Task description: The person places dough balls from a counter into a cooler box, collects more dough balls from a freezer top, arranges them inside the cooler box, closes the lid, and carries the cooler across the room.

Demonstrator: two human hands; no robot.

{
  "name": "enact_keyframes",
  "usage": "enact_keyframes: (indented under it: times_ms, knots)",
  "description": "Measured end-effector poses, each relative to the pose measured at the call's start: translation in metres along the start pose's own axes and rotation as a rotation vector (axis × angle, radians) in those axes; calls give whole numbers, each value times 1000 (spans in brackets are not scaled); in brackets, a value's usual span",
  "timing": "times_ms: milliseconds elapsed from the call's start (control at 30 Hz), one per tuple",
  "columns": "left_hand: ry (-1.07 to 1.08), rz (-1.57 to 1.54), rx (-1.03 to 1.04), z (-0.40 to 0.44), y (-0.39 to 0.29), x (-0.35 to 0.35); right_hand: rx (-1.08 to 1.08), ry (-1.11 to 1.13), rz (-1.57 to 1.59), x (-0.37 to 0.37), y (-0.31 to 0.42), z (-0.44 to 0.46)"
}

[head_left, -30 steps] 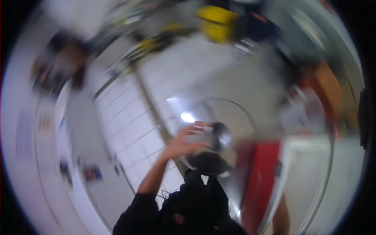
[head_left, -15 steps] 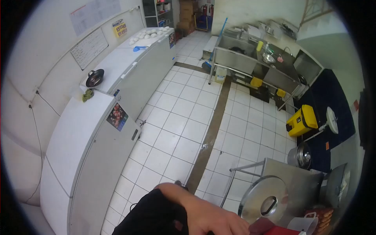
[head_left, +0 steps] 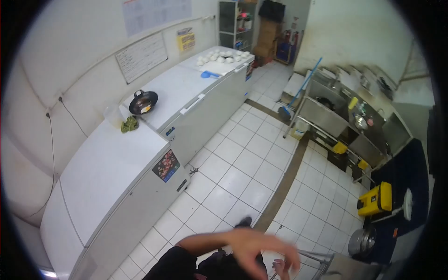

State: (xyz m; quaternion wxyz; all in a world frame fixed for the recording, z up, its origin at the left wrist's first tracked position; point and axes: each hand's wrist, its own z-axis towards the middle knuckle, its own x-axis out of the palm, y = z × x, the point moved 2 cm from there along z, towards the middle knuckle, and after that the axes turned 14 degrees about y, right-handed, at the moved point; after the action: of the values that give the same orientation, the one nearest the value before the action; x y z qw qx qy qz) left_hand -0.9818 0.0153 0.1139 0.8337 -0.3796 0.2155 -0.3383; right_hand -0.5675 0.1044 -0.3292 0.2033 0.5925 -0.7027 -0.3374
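My left hand is stretched across the front of my body at the bottom of the view. Its fingers are curved and apart, slightly blurred, with nothing seen in them. Just below it a few fingers of my right hand show, partly hidden, and what they hold, if anything, is not clear. Nearest to both hands is a metal table at the bottom right. A black pan with something yellow and white in it stands on the white freezers, beside a green cloth.
White round pieces and a blue scoop lie on the far freezer. A steel sink stands at the back right, with a blue-handled broom beside it. A yellow bin and a metal pot are at the right.
The view has swung from the metal table and red item towards the freezers and floor. My left hand, earlier over a shiny metal object, is now in front of my body, away from the round lid.
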Motion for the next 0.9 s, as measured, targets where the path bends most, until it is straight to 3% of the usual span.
enact_keyframes:
  times_ms: [33, 67, 100, 167, 200, 233, 267, 300, 333, 367, 467, 567, 600, 633, 667, 700, 733, 767, 833, 900]
  knots:
    - [-142, 254, -235, -24, 17, -40, -16, -121, -17, 3, -85, 45]
    - [-276, 511, -479, -56, 40, -87, -204, -415, -8, 19, -219, 108]
    - [-388, 769, -614, -108, 88, -144, 103, -228, -1, -6, -153, 91]
    - [-542, 1341, -1138, -259, 151, -225, 350, -97, 8, -60, -88, 123]
    - [-559, 1180, -1540, -358, 182, -257, 395, -77, 1, -88, -59, 147]
    - [-481, 1163, -1858, -426, 169, -275, 413, -65, -13, -115, -28, 179]
    - [-525, 779, -2079, -480, 144, -295, 440, -48, -23, -141, 3, 206]
    - [-798, 867, -2105, -551, 130, -284, 446, -41, -44, -169, 32, 232]
    - [-844, 998, -2293, -565, 94, -274, 453, -33, -68, -193, 61, 258]
    - [-1095, 762, -2329, -574, 59, -268, 450, -23, -101, -218, 83, 284]
    - [-1414, 86, -2329, -653, 32, -236, 375, 15, -278, -294, 115, 383]
    - [-1505, -509, -2050, -650, 51, -228, 37, 6, -794, -384, 169, 541]
    - [-1477, -625, -1964, -649, 73, -231, -89, -94, -1040, -410, 208, 602]
    - [-1440, -727, -1905, -657, 90, -235, -368, -242, -1244, -431, 266, 653]
    - [-1398, -826, -1845, -666, 108, -240, -241, -275, -696, -445, 348, 691]
    - [-1259, -771, -1838, -662, 110, -269, -209, -384, -396, -461, 375, 758]
    - [-1122, -713, -1821, -654, 119, -301, -249, -309, -231, -465, 452, 791]
    - [-1134, -711, -1814, -657, 124, -339, -232, -231, -173, -468, 522, 823]
    - [-1352, -748, -1459, -667, 130, -424, -199, -103, -91, -462, 653, 870]
    - [-1360, -719, -1367, -659, 116, -538, -175, -24, -31, -448, 758, 925]
